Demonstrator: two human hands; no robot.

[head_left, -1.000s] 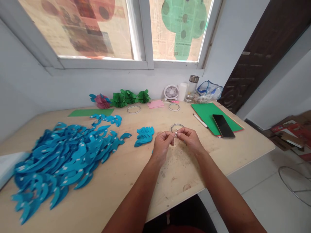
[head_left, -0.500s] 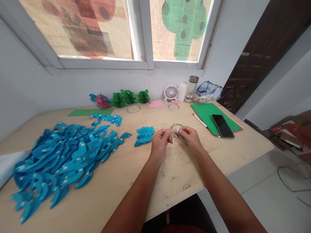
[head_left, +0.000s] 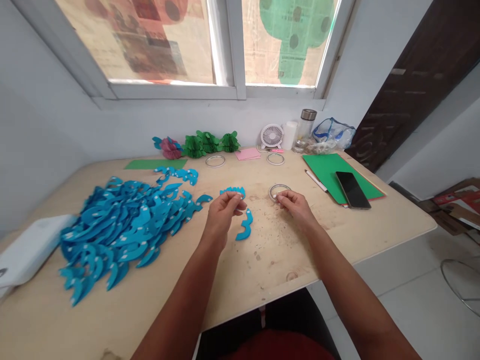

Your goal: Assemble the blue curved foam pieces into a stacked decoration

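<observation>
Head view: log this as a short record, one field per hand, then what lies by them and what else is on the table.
Left hand: fingertips pinched together; what they pinch is too small to tell.
Right hand: fingertips at a clear round tape ring; grip unclear.
Between hands: one blue curved paper cutout lying flat on the pale wooden table.
Left side: large pile of blue cutouts.
Right side: black phone on a green sheet.
</observation>
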